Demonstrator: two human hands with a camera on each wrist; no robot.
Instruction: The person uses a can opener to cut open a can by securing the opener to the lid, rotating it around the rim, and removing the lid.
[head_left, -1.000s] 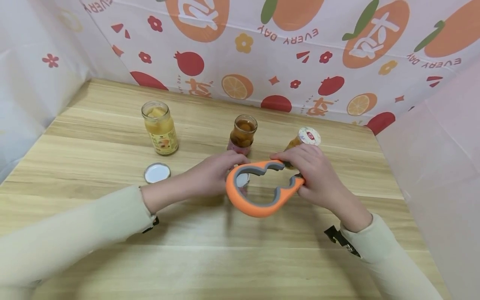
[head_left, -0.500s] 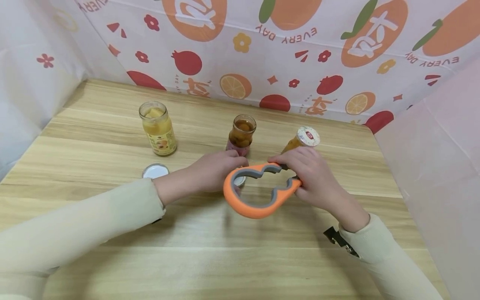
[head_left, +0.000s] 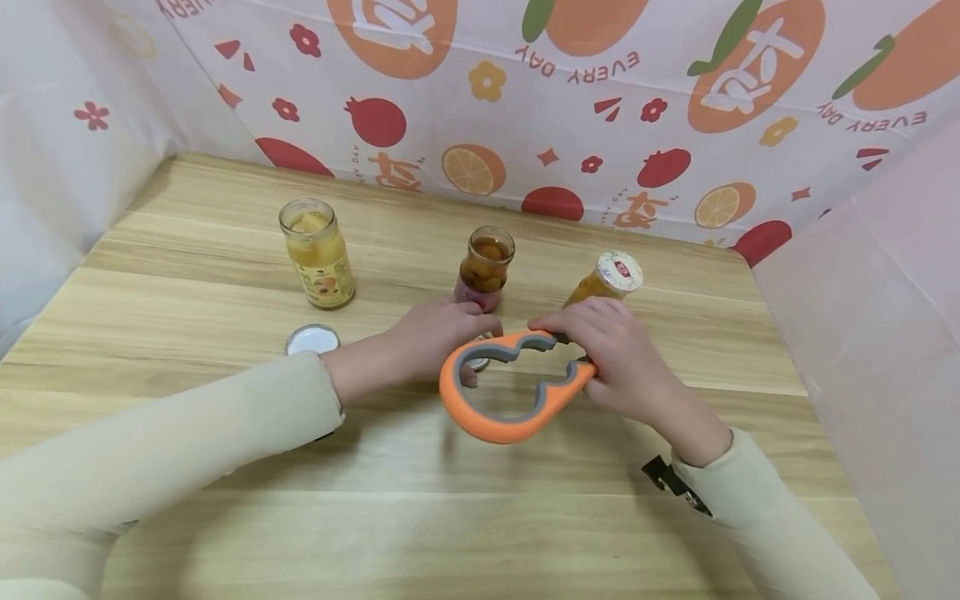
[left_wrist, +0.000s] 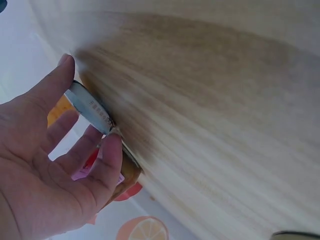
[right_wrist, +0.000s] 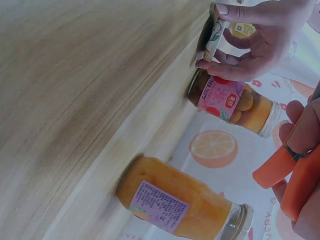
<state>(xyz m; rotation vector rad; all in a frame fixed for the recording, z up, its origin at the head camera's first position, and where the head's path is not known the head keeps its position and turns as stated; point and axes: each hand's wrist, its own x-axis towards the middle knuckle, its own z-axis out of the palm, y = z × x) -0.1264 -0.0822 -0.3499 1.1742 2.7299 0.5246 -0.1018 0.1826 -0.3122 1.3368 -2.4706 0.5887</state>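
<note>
Near a capped jar (head_left: 596, 285), the right hand (head_left: 618, 350) is gripping an orange opener (head_left: 555, 402), partly hiding the lid (left_wrist: 92, 107) that the left hand (head_left: 431, 337) is pinching by its rim close to the tabletop (head_left: 480, 533). The left sleeve (head_left: 202, 442) is overlapping another lid (head_left: 312, 338). Printed sheeting (head_left: 450, 117) is hanging behind. One open jar (head_left: 324, 275) is holding yellow chunks (head_left: 311, 223); a second jar (head_left: 480, 287), round brown pieces (right_wrist: 244, 101).

looks like a small curtained-off tabletop set; can't tell if inside a home, lab or office. boxed in at back and sides by pale sheeting (head_left: 450, 112), printed at back with fruit (head_left: 472, 169), flowers (head_left: 487, 81) and upside-down "every day" lettering (head_left: 577, 69). furnished with wood-grain tabletop (head_left: 525, 533) running up to the sheeting. kitchen-ish, judging by glass food jars (head_left: 318, 258), a white-lined lid (head_left: 311, 338) and orange-grey jar opener (head_left: 498, 431).
</note>
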